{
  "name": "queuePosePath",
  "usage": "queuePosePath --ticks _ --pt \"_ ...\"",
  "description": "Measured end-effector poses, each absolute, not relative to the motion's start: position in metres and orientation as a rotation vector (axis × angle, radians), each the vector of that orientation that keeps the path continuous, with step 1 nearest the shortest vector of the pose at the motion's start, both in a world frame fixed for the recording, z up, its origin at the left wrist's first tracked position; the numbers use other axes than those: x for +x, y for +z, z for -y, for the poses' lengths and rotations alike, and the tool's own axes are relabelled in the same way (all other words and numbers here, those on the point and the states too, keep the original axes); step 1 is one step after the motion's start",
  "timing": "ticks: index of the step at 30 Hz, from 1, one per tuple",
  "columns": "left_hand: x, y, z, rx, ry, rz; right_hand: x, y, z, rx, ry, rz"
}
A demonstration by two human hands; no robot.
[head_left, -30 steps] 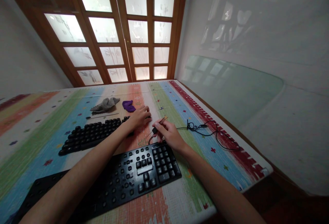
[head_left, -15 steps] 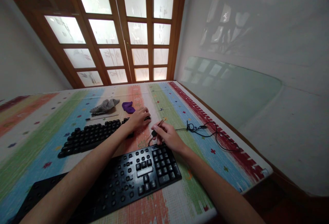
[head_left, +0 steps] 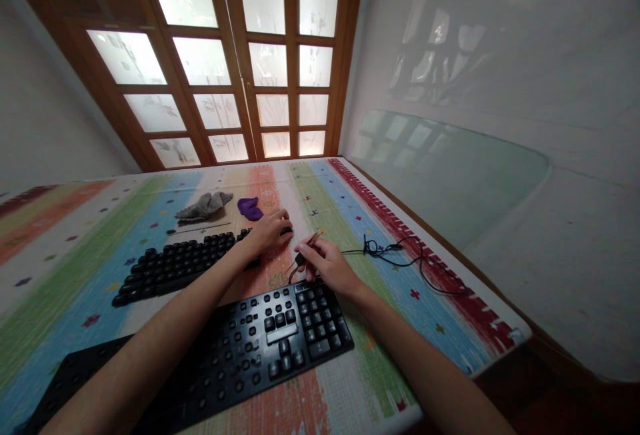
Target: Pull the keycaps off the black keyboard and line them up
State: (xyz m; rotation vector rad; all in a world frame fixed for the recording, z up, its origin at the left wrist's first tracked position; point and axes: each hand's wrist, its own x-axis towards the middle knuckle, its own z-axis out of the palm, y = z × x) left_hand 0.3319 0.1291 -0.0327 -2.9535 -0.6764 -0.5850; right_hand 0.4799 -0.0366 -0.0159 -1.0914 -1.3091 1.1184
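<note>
My left hand (head_left: 269, 230) rests, fingers curled, on the right end of the far black keyboard (head_left: 175, 263). Just right of it, my right hand (head_left: 323, 260) pinches a thin wooden-handled brush (head_left: 306, 250) with a dark tip, held above the top right corner of the near black keyboard (head_left: 240, 348). Several keycaps are missing from the near keyboard. Both keyboards lie on a striped, many-coloured tablecloth (head_left: 350, 208).
A grey cloth (head_left: 204, 206) and a purple object (head_left: 250, 207) lie beyond the far keyboard. A black cable (head_left: 400, 253) is coiled to the right. The table's right edge runs along a white wall; wooden glazed doors stand behind.
My right hand has drawn slightly nearer to the near keyboard with the brush. The left hand has stayed on the far keyboard.
</note>
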Motion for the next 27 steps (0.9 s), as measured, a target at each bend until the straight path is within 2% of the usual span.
queuePosePath --ticks 27 --pt "0.317 -0.032 -0.127 -2.956 -0.634 0.715 0.479 -0.016 0.038 -1.125 1.142 1.328"
